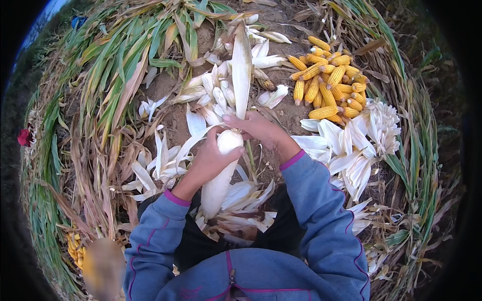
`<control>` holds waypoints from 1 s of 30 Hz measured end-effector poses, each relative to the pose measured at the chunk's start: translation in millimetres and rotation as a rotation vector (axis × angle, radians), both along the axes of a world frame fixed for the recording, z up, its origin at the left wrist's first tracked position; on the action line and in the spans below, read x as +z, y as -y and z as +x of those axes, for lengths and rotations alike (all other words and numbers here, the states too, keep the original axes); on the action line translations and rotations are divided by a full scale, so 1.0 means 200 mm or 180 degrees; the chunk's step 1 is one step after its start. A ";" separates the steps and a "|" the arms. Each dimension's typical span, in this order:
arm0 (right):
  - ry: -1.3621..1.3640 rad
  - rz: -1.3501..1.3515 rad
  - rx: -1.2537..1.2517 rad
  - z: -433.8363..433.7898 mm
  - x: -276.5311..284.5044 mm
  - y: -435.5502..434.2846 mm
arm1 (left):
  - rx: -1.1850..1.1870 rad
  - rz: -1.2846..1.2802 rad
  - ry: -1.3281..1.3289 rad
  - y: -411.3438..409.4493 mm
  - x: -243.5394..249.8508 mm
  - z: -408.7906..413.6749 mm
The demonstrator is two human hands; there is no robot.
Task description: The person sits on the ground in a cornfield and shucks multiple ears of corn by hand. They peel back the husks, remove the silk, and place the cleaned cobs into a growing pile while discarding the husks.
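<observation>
My left hand (211, 152) wraps round the base of a maize ear in pale husk (218, 188), whose tip points down toward my lap. At the stem end of the same ear, my right hand (260, 128) has its thumb and fingers closed on the husk, and a long husk leaf (241, 71) stands up beyond it. Several loose white husks (162, 161) lie left of the ear, and more husk leaves (241, 203) lie between my legs. The kernels of the held ear are hidden.
Bare yellow maize cobs (331, 82) are heaped at the upper right, beside a stack of white husks (354, 146). Unhusked ears (218, 90) lie ahead on the soil. Cut maize stalks (139, 56) bank up on the left and right (414, 150). More cobs (75, 250) lie at lower left.
</observation>
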State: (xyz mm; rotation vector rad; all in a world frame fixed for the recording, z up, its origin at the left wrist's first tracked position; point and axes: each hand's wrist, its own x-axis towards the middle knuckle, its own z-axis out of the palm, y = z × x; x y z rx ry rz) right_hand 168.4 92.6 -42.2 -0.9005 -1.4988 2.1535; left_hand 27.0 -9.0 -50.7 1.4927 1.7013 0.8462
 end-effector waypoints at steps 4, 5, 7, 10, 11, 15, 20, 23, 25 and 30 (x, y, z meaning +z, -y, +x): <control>0.0003 0.0297 0.0178 -0.01 -0.15 -0.04 | -0.0222 -0.0471 -0.0051 0.01 0.07 0.00; 0.0010 0.0384 0.0202 -0.01 -0.16 -0.04 | -0.0230 -0.0521 -0.0116 0.01 0.06 0.01; -0.0391 0.0150 -0.0139 -0.04 -0.19 -0.02 | -0.0249 -0.0601 -0.0260 0.02 0.03 0.00; -0.0994 -0.0868 -0.0965 -0.07 -0.17 -0.02 | -0.0468 -0.0477 0.0320 0.00 0.00 0.00; -0.1190 -0.1324 -0.1283 -0.07 -0.15 -0.02 | -0.0550 -0.0687 0.0579 0.00 0.03 0.01; -0.1991 -0.1945 -0.1280 -0.08 -0.12 -0.04 | -0.0370 -0.0853 0.1688 0.01 0.01 0.06; -0.2060 -0.1422 -0.2363 -0.13 -0.10 -0.12 | 0.0487 -0.0857 0.2955 0.03 -0.02 0.21; -0.1719 -0.1112 -0.2832 -0.16 -0.12 -0.16 | 0.0660 -0.1161 0.3463 0.01 0.04 0.21; -0.1342 -0.0949 -0.3049 -0.20 -0.12 -0.18 | 0.0626 -0.1265 0.3599 0.01 0.05 0.18; -0.0532 -0.0478 -0.4244 0.06 -0.32 -0.48 | -0.0300 0.0092 0.1993 0.15 0.03 0.18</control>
